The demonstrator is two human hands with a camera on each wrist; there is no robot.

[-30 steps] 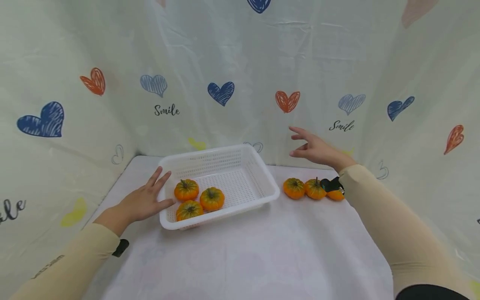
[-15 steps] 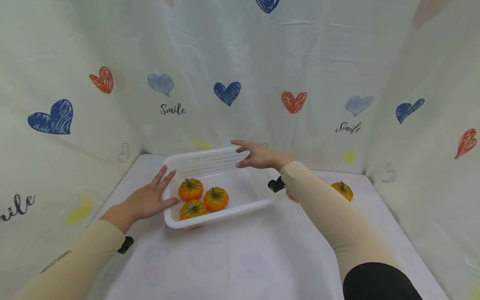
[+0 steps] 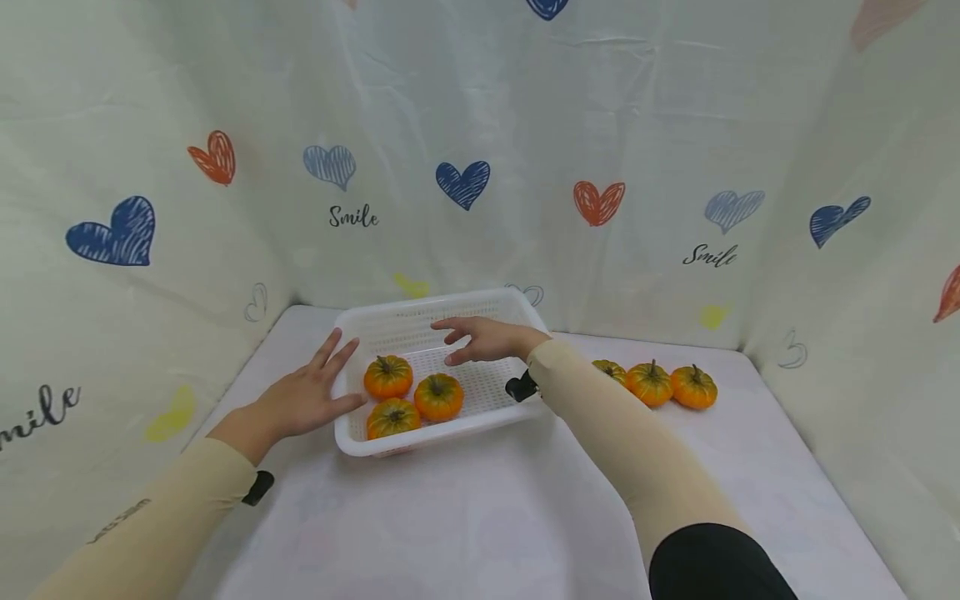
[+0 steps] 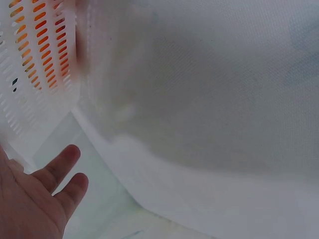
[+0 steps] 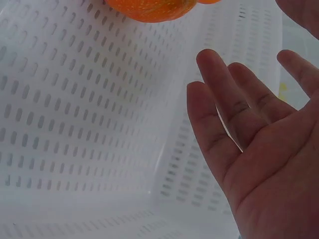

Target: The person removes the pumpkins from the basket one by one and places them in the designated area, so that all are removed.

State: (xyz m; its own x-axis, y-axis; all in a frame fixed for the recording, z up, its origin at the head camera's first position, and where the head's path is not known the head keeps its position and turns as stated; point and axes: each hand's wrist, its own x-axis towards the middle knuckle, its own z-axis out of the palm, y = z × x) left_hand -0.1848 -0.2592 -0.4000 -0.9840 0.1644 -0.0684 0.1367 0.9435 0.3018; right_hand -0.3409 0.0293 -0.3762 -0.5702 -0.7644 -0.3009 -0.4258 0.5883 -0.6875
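Note:
In the head view, a white plastic basket (image 3: pixel 480 427) with slotted walls stands on the table, holding a back-left pumpkin (image 3: pixel 388 377), a front pumpkin (image 3: pixel 393 417) and a right-hand pumpkin (image 3: pixel 439 397), all small and orange with green tops. My left hand (image 3: pixel 303 398) is at the basket's left rim, fingers spread; whether it touches is unclear. Over the inside of the basket hovers my right hand (image 3: pixel 491 340), holding nothing, its fingers extended loosely. The right wrist view shows this palm (image 5: pixel 279 164) bare above the slotted floor, a pumpkin (image 5: pixel 152 7) near the top edge.
Right of the basket, a row of small pumpkins sits on the white-covered table (image 3: pixel 450 517): one (image 3: pixel 611 371) partly behind my right sleeve, a middle one (image 3: pixel 649 383) and an end one (image 3: pixel 693 387). A heart-printed curtain (image 3: pixel 517 108) rises behind and at both sides.
My right hand has swept left from above the pumpkin row to over the basket, and lowered. The outside row shows again from behind the sleeve. The left hand stays at the rim; the view shifts slightly.

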